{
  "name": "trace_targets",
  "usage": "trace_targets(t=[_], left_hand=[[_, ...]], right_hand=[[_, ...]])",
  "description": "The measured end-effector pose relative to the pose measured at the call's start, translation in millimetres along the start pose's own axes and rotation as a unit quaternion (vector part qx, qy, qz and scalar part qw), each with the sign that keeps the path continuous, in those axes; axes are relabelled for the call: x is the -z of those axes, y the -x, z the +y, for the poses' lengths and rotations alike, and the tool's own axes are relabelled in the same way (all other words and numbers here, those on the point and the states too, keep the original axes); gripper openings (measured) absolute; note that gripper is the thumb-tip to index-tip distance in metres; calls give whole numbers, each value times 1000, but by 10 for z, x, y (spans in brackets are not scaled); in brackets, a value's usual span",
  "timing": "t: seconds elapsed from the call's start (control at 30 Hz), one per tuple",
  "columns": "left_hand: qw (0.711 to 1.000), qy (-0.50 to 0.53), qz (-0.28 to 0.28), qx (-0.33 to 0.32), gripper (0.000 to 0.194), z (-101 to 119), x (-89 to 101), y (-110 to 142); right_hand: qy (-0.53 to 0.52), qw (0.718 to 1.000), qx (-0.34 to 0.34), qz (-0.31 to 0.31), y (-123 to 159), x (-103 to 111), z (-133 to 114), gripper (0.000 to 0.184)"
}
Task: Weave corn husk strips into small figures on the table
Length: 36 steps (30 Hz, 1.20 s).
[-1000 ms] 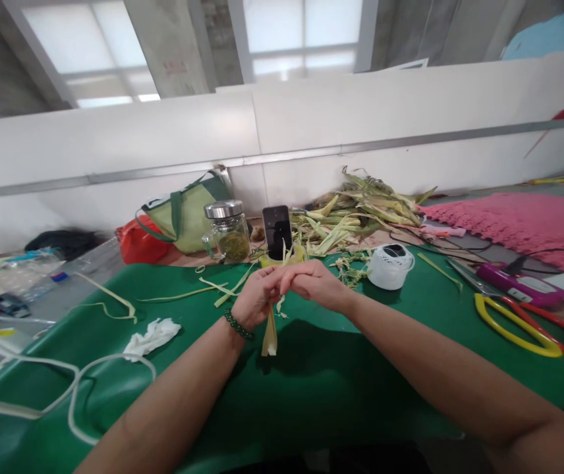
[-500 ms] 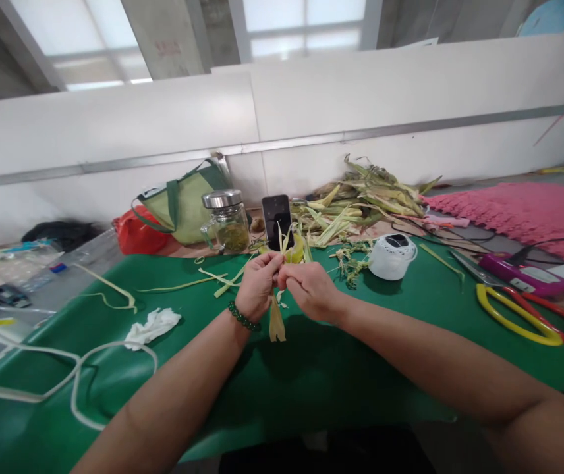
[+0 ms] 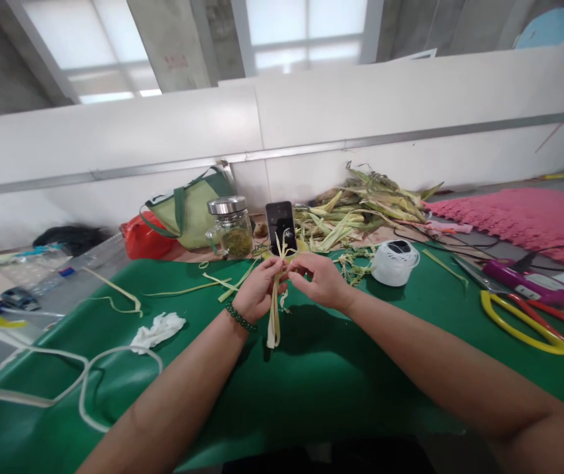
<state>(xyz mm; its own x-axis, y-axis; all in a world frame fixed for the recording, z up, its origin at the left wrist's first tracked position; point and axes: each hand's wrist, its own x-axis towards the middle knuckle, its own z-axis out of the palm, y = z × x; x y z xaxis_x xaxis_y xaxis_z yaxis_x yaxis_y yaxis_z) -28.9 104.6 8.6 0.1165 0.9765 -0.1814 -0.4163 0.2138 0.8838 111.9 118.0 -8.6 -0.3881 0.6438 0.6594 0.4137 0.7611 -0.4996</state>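
My left hand [image 3: 261, 289], with a green bead bracelet at the wrist, is closed on a pale strip of corn husk [image 3: 273, 326]. The husk hangs below the fingers, and thin split ends fan out above them. Beside it, my right hand [image 3: 319, 280] has its thumb and forefinger pinched together close to the upper part of the husk. What lies between those fingertips is too small to make out. Right behind the hands a black phone [image 3: 281, 224] stands upright, its base partly hidden. A heap of corn husks [image 3: 371, 197] lies behind on the right.
On the green mat [image 3: 361, 395] are a white spool of cord [image 3: 393, 263], large scissors [image 3: 524, 322], crumpled tissue [image 3: 159, 331] and a white cable loop [image 3: 84, 382]. A lidded glass jar [image 3: 235, 230] stands before a green bag [image 3: 196, 207]. A purple tool [image 3: 529, 282] lies at right.
My right hand has come off my left hand and now pinches a little to its right. More of the husk shows, with its split ends above the fingers. The view has shifted slightly.
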Motion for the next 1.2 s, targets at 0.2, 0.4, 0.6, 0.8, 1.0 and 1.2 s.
trace_targets(t=[0.2,0.4,0.6,0.8,1.0,1.2], left_hand=[[1000,15,-5,6,6,-13,9,14],[1000,-23,19,-10,10,-37,37,-31],[983,-177,14,-37,15,-189,3,-29],[935,-287,-8,-210,14,-246,33,-87],[926,-327,-45,-182,4,-271,61,-128],[932,-303,-18,-200,12,-270,47,-119]], right_hand=[[33,998,-49,-24,-10,-68,10,14],[-125,979,-150,-56,-65,-34,9,21],[-233,933,-267,-56,-129,71,94,19],[-253,885,-369,-130,-138,130,150,23],[-326,851,-380,-157,-144,164,137,16],[-372,829,-381,-170,-145,162,169,22]])
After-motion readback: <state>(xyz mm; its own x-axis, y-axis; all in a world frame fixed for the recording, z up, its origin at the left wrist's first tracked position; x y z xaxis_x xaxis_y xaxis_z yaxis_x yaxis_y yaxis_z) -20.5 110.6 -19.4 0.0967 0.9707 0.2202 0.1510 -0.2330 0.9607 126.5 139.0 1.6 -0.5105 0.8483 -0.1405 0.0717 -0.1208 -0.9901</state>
